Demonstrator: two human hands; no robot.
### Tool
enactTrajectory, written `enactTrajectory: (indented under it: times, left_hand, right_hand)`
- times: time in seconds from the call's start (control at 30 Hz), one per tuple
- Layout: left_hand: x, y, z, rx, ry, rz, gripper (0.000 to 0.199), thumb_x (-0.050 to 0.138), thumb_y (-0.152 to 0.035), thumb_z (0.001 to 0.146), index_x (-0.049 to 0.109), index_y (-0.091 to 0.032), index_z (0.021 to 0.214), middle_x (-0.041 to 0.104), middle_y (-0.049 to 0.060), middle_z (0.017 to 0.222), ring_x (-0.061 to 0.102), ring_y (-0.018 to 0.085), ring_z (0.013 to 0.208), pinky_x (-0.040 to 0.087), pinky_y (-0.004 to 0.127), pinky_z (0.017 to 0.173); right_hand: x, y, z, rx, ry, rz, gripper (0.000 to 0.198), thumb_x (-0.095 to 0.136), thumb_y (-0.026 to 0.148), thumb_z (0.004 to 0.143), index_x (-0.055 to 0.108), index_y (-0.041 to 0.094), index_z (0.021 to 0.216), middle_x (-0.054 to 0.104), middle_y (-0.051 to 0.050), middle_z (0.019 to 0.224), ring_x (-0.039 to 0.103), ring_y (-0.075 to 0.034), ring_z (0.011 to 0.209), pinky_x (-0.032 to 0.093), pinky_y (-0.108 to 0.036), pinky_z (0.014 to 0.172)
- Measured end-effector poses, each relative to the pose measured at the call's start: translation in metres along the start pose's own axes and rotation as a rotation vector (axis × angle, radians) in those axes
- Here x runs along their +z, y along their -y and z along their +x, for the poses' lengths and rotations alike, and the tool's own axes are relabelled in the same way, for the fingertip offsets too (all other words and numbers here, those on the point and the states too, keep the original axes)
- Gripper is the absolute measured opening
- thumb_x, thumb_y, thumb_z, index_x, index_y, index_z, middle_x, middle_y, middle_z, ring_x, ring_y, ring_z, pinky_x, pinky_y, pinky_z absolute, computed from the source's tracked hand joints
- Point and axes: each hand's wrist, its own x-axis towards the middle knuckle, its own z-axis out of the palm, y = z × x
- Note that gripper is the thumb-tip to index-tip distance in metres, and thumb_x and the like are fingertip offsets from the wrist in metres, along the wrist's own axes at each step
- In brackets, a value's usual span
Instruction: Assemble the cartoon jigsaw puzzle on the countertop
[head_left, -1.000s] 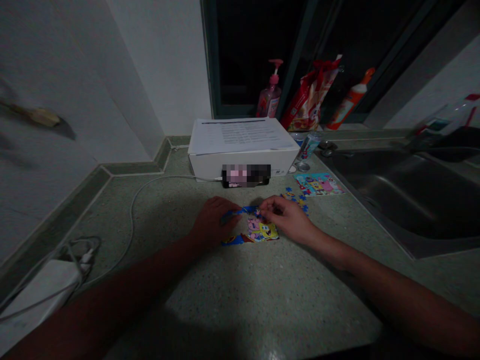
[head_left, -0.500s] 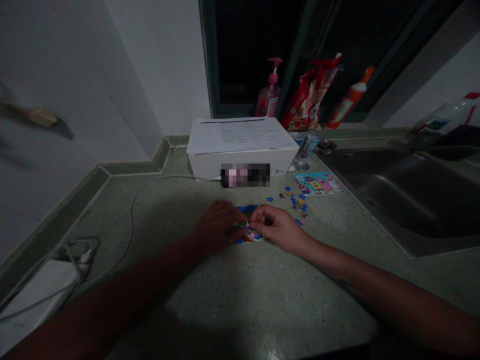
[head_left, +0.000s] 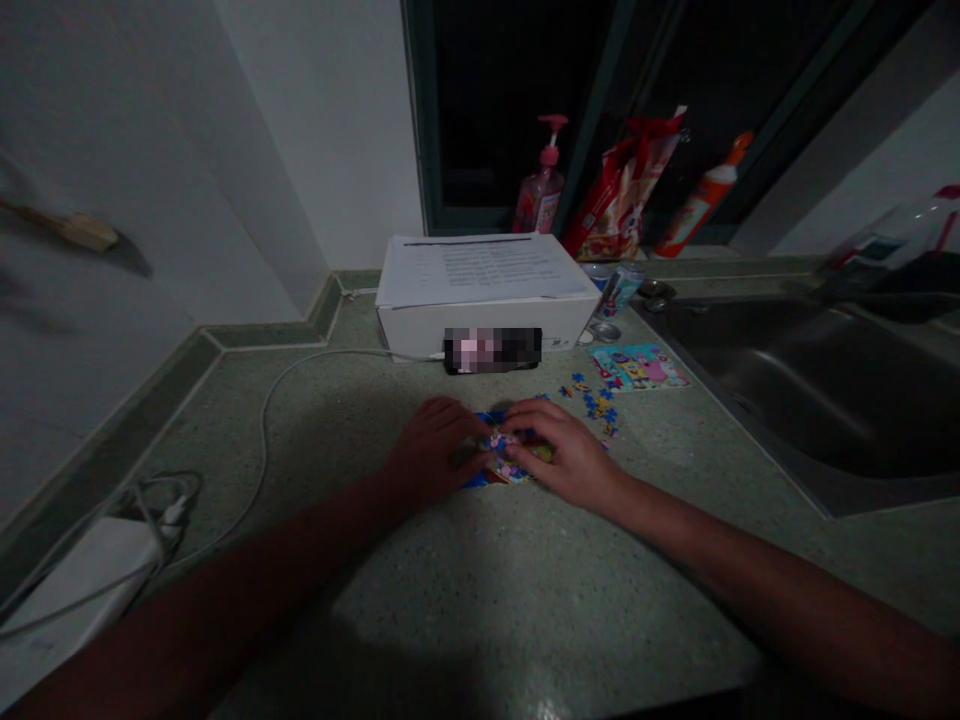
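Observation:
A small jigsaw puzzle (head_left: 496, 477) with a blue border and a colourful cartoon picture lies flat on the counter, partly covered by both hands. My left hand (head_left: 431, 450) rests at its left side, with thumb and fingers apart and their tips on the puzzle. From the right, my right hand (head_left: 566, 455) reaches over it, thumb and fingers parted and fingertips touching its surface. I make out no piece between the right fingers. Loose puzzle pieces (head_left: 600, 405) lie in a scattered group beyond my right hand. Behind them is a bright cartoon picture card (head_left: 641, 367).
A phone (head_left: 493, 351) on a cable leans against a white box (head_left: 487, 275) topped with printed paper. A metal sink (head_left: 810, 390) is at the right. A power strip (head_left: 82, 590) with cables lies at the left. A pump bottle (head_left: 538, 195) stands by the window.
The fingers of my right hand have gone from a pinch to a wider spread over the puzzle. My left hand has stayed nearly in place. The view has shifted very slightly.

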Motion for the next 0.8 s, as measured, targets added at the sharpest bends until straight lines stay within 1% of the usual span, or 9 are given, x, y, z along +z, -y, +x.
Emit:
enactTrajectory:
  times: [0.07, 0.23, 0.3, 0.37, 0.47, 0.53, 0.6, 0.7, 0.8]
  left_hand:
    - [0.000, 0.000, 0.000, -0.009, 0.005, 0.001, 0.011, 0.066, -0.042, 0.096, 0.074, -0.036, 0.101, 0.078, 0.003, 0.101, 0.070, 0.029, 0.103, 0.054, 0.053, 0.104]
    - [-0.001, 0.000, 0.000, -0.085, 0.044, -0.036, 0.010, 0.068, -0.043, 0.093, 0.074, -0.039, 0.100, 0.078, 0.002, 0.105, 0.069, 0.029, 0.107, 0.052, 0.054, 0.108]
    - [-0.001, 0.000, 0.000, -0.080, 0.054, -0.022, 0.011, 0.067, -0.044, 0.094, 0.074, -0.038, 0.101, 0.078, 0.002, 0.106, 0.069, 0.029, 0.108, 0.052, 0.053, 0.108]
    - [-0.001, 0.000, 0.000, -0.034, 0.040, 0.013, 0.013, 0.066, -0.044, 0.097, 0.073, -0.035, 0.102, 0.078, 0.003, 0.105, 0.069, 0.028, 0.106, 0.052, 0.051, 0.106]
    - [0.002, 0.003, -0.001, 0.078, -0.019, 0.063, 0.013, 0.066, -0.040, 0.099, 0.072, -0.029, 0.104, 0.078, 0.005, 0.101, 0.069, 0.027, 0.101, 0.053, 0.048, 0.100]
    - [0.005, 0.007, -0.002, 0.156, -0.069, 0.087, 0.013, 0.067, -0.038, 0.100, 0.071, -0.027, 0.105, 0.077, 0.004, 0.099, 0.069, 0.025, 0.098, 0.054, 0.045, 0.096]
    - [0.008, 0.010, -0.002, 0.237, -0.148, 0.104, 0.013, 0.066, -0.038, 0.101, 0.069, -0.025, 0.104, 0.076, 0.003, 0.095, 0.069, 0.023, 0.093, 0.054, 0.043, 0.090]
    - [0.011, 0.013, -0.002, 0.283, -0.183, 0.112, 0.014, 0.066, -0.038, 0.102, 0.068, -0.025, 0.107, 0.075, 0.002, 0.095, 0.068, 0.022, 0.092, 0.054, 0.042, 0.088]
    - [0.011, 0.013, -0.002, 0.282, -0.180, 0.117, 0.015, 0.066, -0.038, 0.102, 0.068, -0.025, 0.107, 0.075, 0.001, 0.095, 0.068, 0.021, 0.093, 0.054, 0.041, 0.089]
  right_hand:
    - [-0.001, -0.001, 0.000, -0.034, 0.001, -0.048, 0.018, 0.068, 0.029, 0.096, 0.074, 0.032, 0.113, 0.072, -0.008, 0.126, 0.067, -0.029, 0.121, 0.054, -0.053, 0.103]
    - [-0.001, 0.000, -0.001, -0.060, 0.019, -0.119, 0.019, 0.065, 0.030, 0.099, 0.074, 0.033, 0.116, 0.071, -0.009, 0.131, 0.067, -0.029, 0.124, 0.055, -0.054, 0.103]
    - [-0.001, 0.001, -0.001, -0.071, 0.014, -0.140, 0.020, 0.065, 0.029, 0.100, 0.074, 0.032, 0.117, 0.070, -0.009, 0.133, 0.067, -0.030, 0.125, 0.055, -0.053, 0.104]
    - [-0.002, 0.001, -0.002, -0.086, 0.010, -0.164, 0.021, 0.064, 0.027, 0.100, 0.074, 0.032, 0.118, 0.070, -0.009, 0.134, 0.067, -0.030, 0.125, 0.055, -0.052, 0.104]
    - [-0.002, 0.001, -0.002, -0.122, 0.006, -0.209, 0.021, 0.063, 0.027, 0.101, 0.074, 0.031, 0.119, 0.069, -0.010, 0.135, 0.067, -0.029, 0.124, 0.057, -0.050, 0.103]
    - [-0.001, 0.000, -0.003, -0.151, -0.005, -0.237, 0.020, 0.063, 0.026, 0.101, 0.072, 0.030, 0.119, 0.069, -0.011, 0.134, 0.067, -0.029, 0.124, 0.057, -0.051, 0.102]
    - [-0.001, -0.002, -0.003, -0.186, -0.021, -0.252, 0.020, 0.064, 0.025, 0.101, 0.071, 0.029, 0.119, 0.069, -0.012, 0.134, 0.068, -0.029, 0.123, 0.058, -0.052, 0.100]
    - [0.000, -0.004, -0.003, -0.225, -0.037, -0.263, 0.019, 0.065, 0.023, 0.100, 0.071, 0.026, 0.117, 0.070, -0.013, 0.133, 0.069, -0.029, 0.122, 0.059, -0.051, 0.098]
    - [-0.001, -0.004, -0.002, -0.237, -0.044, -0.272, 0.019, 0.065, 0.022, 0.099, 0.071, 0.026, 0.117, 0.070, -0.013, 0.133, 0.069, -0.029, 0.121, 0.060, -0.051, 0.098]
